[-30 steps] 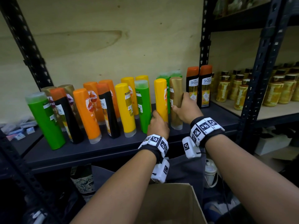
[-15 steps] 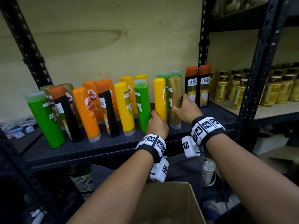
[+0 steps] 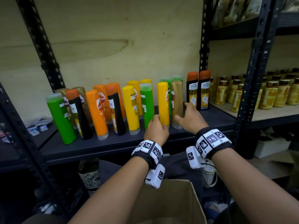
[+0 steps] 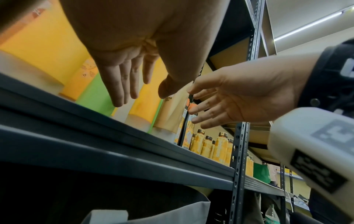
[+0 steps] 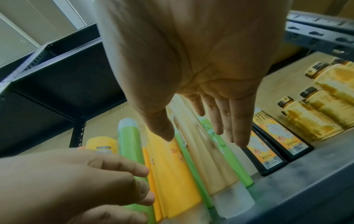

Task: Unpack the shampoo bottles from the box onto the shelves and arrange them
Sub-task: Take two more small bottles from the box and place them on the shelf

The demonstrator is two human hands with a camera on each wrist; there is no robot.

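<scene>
Both my hands are released, fingers straight. Left hand (image 3: 156,129) sits at the base of the yellow bottle (image 3: 163,103); right hand (image 3: 188,118) just right of the gold bottle (image 3: 176,102). Both bottles stand upright on the shelf (image 3: 113,143), directly ahead, touching. Smooth glossy plastic, translucent caps down. Box (image 3: 169,202) below me.

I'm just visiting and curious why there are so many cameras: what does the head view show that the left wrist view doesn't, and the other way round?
Only the head view shows the whole row of bottles, such as the far-left green bottle, plus the cardboard box below.

Only the left wrist view shows the left hand palm-side, fingers straight, and the shelf edge from underneath.

Both show the right hand open with spread fingers, the yellow bottle and the gold bottle standing side by side.
</scene>
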